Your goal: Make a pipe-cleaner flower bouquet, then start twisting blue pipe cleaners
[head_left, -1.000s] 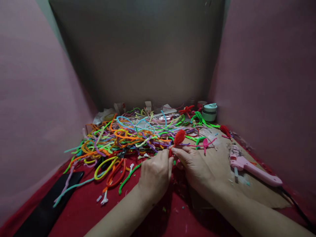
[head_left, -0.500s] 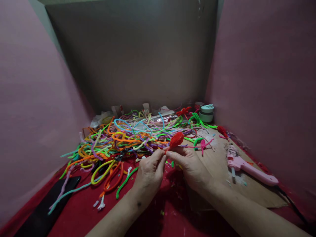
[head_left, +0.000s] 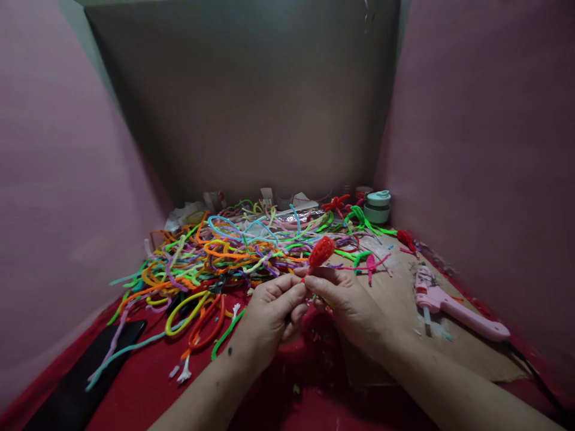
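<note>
A red fuzzy pipe-cleaner bud [head_left: 322, 251] stands tilted up to the right above my fingertips. Its narrow twisted stem end sits between both hands. My left hand [head_left: 278, 308] pinches that end from the left with thumb and forefinger. From the right, my right hand [head_left: 344, 296] pinches it just below the bud, thumb on the near side. The fingertips of both hands almost meet, so the lowest bit of the stem is hidden. Behind the hands spreads a tangled heap of coloured pipe cleaners [head_left: 242, 245].
A pink glue gun [head_left: 467, 314] lies on a cardboard sheet [head_left: 395, 311] at right, its cord running off the near right. Another red bud [head_left: 406, 240] lies by the right wall. A mint-lidded jar [head_left: 377, 208] stands behind. A flat black object [head_left: 90, 377] lies at left on red cloth.
My left hand has rolled, its thumb now lying across the stem and its other fingers curling beneath. The bud has turned slightly, showing more of its looped side. The right hand stays nearly in place.
</note>
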Demonstrator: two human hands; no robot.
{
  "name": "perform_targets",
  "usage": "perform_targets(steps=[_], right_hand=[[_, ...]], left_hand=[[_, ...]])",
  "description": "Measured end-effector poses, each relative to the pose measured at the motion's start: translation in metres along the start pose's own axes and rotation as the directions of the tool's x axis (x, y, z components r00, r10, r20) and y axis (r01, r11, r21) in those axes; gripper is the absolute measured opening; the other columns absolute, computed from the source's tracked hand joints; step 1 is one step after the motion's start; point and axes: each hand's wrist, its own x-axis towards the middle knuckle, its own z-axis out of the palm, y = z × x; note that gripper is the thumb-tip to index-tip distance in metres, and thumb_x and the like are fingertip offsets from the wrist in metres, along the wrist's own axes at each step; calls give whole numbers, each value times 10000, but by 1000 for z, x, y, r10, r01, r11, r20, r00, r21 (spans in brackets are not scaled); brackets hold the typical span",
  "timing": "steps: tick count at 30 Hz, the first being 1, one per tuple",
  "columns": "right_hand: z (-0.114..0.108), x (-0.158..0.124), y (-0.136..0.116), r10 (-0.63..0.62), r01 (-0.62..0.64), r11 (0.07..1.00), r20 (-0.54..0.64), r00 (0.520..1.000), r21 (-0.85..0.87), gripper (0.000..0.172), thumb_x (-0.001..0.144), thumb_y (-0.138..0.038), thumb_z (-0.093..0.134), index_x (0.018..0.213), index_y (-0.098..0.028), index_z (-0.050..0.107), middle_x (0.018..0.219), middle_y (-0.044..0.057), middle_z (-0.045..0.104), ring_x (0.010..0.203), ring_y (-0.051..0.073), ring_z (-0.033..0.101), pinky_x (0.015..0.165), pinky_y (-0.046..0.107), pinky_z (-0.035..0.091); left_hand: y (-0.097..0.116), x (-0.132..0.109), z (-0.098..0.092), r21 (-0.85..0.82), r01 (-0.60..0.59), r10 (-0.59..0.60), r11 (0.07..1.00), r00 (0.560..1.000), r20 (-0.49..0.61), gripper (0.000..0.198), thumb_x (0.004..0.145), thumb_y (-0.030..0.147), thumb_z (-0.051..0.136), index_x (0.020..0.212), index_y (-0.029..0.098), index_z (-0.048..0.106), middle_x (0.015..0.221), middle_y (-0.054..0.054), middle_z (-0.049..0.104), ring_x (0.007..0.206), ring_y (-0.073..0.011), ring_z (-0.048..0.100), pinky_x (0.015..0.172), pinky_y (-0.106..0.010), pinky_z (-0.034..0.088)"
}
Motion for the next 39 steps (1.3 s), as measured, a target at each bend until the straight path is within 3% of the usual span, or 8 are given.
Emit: perform_targets(steps=[9,19,21,24,26,29,35,39], right_hand=[[-6,-1,1,21,-22,999,-24,999,-42,204,752,-235,614,930,-169,689,698,4,601,560,77,441,528,198,339],[-8,4,9,70,-76,988,41,997,138,197,721,-232,664,909,-181,685,626,-16,592,523,65,484,514,188,362],[-8,5,12,65,-67,986,19,998,150,162,722,-235,663,870,-174,684,612,-19,592,498,66,478,507,196,366],[-6,4,12,64,-56,990,-57,996,129,153,705,-264,677,820,-164,677,613,-18,599,477,74,473,508,216,376],[-3,2,10,75,-66,992,-87,993,103,167,696,-279,683,820,-168,675,621,-17,608,479,81,478,512,225,375],[-1,0,7,65,-61,997,-102,993,43,165,708,-292,672,831,-183,676,613,-26,609,505,94,493,559,244,395],[-1,2,5,37,-37,999,-25,999,4,157,723,-291,656,838,-188,685,748,11,640,689,138,549,718,290,426],[-4,0,1,46,-46,999,-18,999,-19,117,708,-262,664,785,-177,691,686,0,604,632,117,506,686,273,411]], left_hand=[[0,-1,-5,-160,44,-29,986,996,90,146,819,275,543,740,158,507,453,90,389,297,5,198,310,-120,176],[-8,5,-14,-326,122,-11,937,946,323,140,851,271,486,803,154,544,469,107,328,289,-3,92,258,-123,228],[-8,5,-12,-202,86,-27,976,960,279,169,863,300,456,803,162,534,476,104,318,299,-15,116,272,-136,228],[-11,4,-10,294,-131,117,947,991,64,197,864,315,446,773,166,537,513,66,399,361,-43,304,365,-162,297],[-15,3,-10,636,-286,370,717,929,1,155,840,278,481,760,169,556,595,20,499,490,-81,451,488,-195,372],[-19,2,-11,813,-362,549,456,833,63,126,828,219,473,812,183,593,719,-19,586,637,-122,530,641,-239,409],[-2,0,-6,468,-168,210,868,977,-39,209,831,306,486,704,159,563,487,57,418,398,-51,341,398,-171,268],[4,-1,-6,144,-19,16,989,1000,16,239,792,349,552,664,150,521,434,79,387,322,-15,249,334,-150,174]])
